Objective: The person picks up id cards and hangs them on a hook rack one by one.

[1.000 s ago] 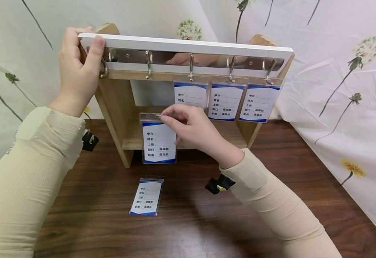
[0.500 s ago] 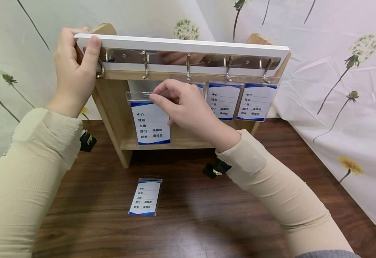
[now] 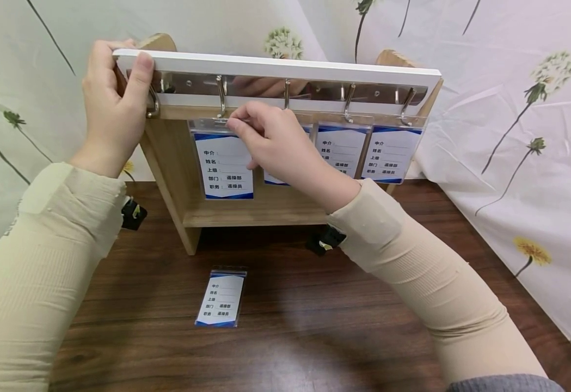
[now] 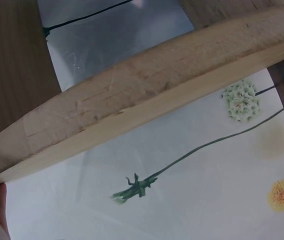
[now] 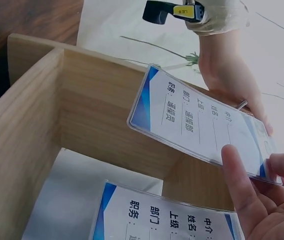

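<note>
With thumb and fingers my right hand [image 3: 285, 149] pinches the top edge of a name badge [image 3: 223, 166] in a clear plastic sleeve. That badge is upright, its top strip just at the tip of the second hook [image 3: 221, 98] from the left; whether the hook passes through the slot I cannot tell. My left hand [image 3: 111, 109] grips the left end of the hook rack [image 3: 285, 62], thumb on the front of the white board. In the right wrist view the pinched badge [image 5: 192, 122] lies above another badge [image 5: 162, 215], which hangs.
Badges hang on the hooks to the right, one [image 3: 342, 147] beside another [image 3: 392, 155], and a third [image 3: 275, 177] is mostly behind my right hand. Another badge [image 3: 220, 302] lies on the dark wooden table [image 3: 314, 326]. A flower-print cloth [image 3: 501, 109] stands behind.
My right hand has raised the badge from in front of the lower shelf, up and slightly left, to the second hook. My left hand keeps its grip on the rack.
</note>
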`<state>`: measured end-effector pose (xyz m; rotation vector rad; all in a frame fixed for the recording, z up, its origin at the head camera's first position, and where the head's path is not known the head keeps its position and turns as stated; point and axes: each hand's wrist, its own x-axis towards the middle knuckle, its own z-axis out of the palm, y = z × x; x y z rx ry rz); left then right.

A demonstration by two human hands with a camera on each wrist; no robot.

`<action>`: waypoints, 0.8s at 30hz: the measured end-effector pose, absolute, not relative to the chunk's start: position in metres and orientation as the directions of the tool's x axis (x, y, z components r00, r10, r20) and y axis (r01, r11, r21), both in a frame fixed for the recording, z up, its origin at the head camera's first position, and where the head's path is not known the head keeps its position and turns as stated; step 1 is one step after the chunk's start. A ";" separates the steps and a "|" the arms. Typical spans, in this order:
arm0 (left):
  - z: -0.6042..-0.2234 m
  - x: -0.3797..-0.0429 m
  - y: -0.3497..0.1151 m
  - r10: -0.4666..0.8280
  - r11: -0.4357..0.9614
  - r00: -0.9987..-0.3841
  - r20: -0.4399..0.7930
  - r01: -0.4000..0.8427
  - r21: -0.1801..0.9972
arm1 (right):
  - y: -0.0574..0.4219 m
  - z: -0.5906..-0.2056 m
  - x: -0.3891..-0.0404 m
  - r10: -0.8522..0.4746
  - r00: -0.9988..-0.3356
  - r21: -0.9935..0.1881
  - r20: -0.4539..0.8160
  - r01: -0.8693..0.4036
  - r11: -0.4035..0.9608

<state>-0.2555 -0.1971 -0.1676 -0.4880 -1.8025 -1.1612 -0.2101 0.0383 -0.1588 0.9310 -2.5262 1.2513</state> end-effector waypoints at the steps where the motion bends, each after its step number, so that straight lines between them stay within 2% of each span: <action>1: -0.168 -0.256 -0.197 -0.132 0.481 -0.506 0.852 0.719 0.501 | 0.038 -0.158 -0.211 -0.454 -0.793 -0.655 0.406 -0.599 0.461; 9: -0.169 -0.257 -0.197 -0.119 0.478 -0.497 0.860 0.730 0.488 | 0.032 -0.154 -0.216 -0.420 -0.832 -0.654 0.363 -0.549 0.521; 16: -0.167 -0.256 -0.195 -0.129 0.468 -0.505 0.854 0.728 0.501 | 0.029 -0.154 -0.218 -0.393 -0.818 -0.596 0.420 -0.575 0.560; 24: -0.168 -0.255 -0.196 -0.134 0.474 -0.503 0.854 0.725 0.501 | 0.026 -0.153 -0.218 -0.372 -0.824 -0.554 0.427 -0.564 0.612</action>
